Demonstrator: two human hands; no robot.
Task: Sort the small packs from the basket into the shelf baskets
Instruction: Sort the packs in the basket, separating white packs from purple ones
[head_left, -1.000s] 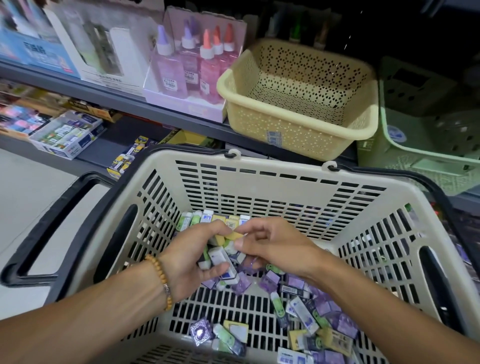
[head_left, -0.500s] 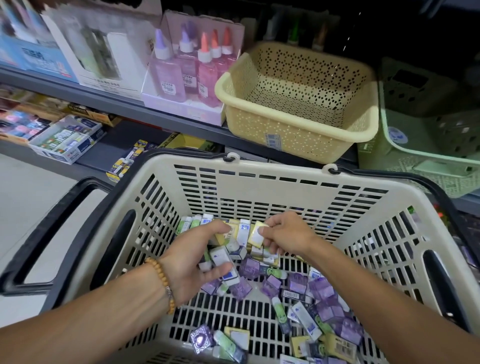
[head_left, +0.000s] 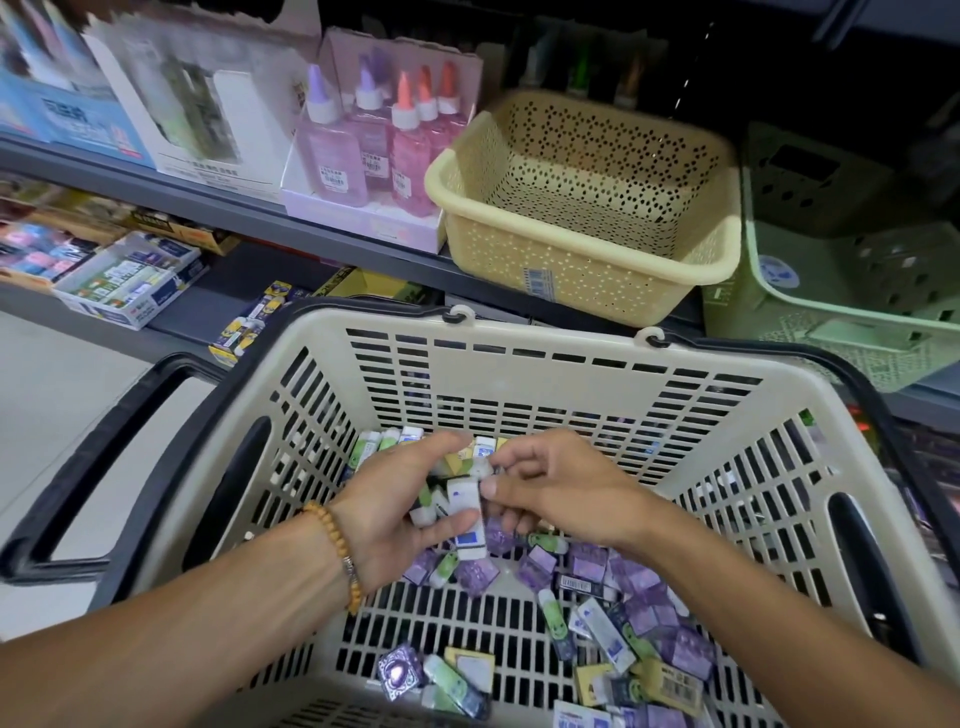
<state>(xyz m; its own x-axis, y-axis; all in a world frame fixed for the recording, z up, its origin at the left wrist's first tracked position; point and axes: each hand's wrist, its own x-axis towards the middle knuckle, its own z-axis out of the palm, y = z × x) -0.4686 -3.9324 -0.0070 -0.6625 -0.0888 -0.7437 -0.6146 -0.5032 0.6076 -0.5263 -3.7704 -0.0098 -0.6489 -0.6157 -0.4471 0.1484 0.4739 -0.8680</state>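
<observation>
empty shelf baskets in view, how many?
2, both on the shelf behind the shopping basket: the yellow perforated basket in the middle, the pale green basket to its right, partly cut off by the frame edge. No packs visible in either; the green one's floor is partly hidden.

Even, diffuse indoor light from above, bright on the pale floor (head_left: 47, 415) at left and on the beige shopping basket (head_left: 519, 364); no hard shadows. The upper right, behind the yellow shelf basket (head_left: 571, 270) and green shelf basket (head_left: 831, 291), falls into deep shade with little detail. Wide-angle distortion bows the shelf edge (head_left: 208, 197) and basket rim, stretching forms toward the corners. Top-left boxes (head_left: 67, 114) are smeared by blur. Both hands and the small packs (head_left: 644, 597) are slightly soft; print on labels is unreadable.
</observation>
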